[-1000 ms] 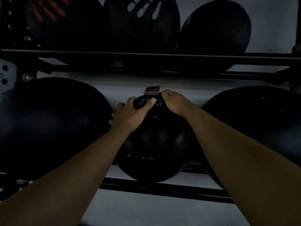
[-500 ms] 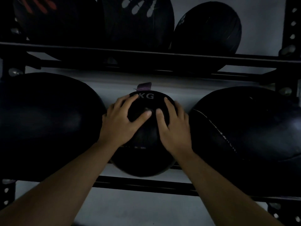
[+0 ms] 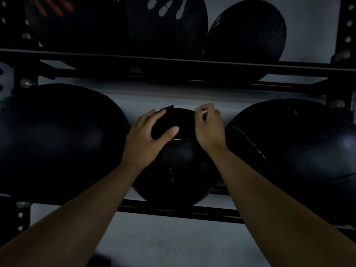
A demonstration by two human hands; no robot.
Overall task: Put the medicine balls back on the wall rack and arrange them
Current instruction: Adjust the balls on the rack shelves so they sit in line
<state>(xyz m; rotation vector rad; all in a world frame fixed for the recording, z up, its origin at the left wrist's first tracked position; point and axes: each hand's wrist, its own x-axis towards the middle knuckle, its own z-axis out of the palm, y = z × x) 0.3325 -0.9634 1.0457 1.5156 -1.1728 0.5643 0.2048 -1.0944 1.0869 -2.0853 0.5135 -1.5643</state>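
A small black medicine ball (image 3: 179, 170) rests on the lower shelf of the black wall rack (image 3: 173, 210), between a large black ball (image 3: 57, 139) on the left and another large black ball (image 3: 292, 139) on the right. My left hand (image 3: 146, 137) lies spread on the small ball's upper left, thumb across its top. My right hand (image 3: 210, 128) is on its upper right with the fingers curled at the top edge. The ball's weight lettering is out of sight. A small dark tab (image 3: 167, 108) sticks up at its top.
The upper shelf rail (image 3: 192, 64) carries three black balls: one with red handprints (image 3: 63, 20), one with white handprints (image 3: 165, 20), and a plain one (image 3: 248, 29). Perforated uprights (image 3: 346, 31) frame the rack. A pale wall lies behind, and a grey floor (image 3: 173, 243) below.
The small ball has turned away from me, so its "KG" lettering has rolled out of sight. My right hand slid up to the ball's top right and curled its fingers.
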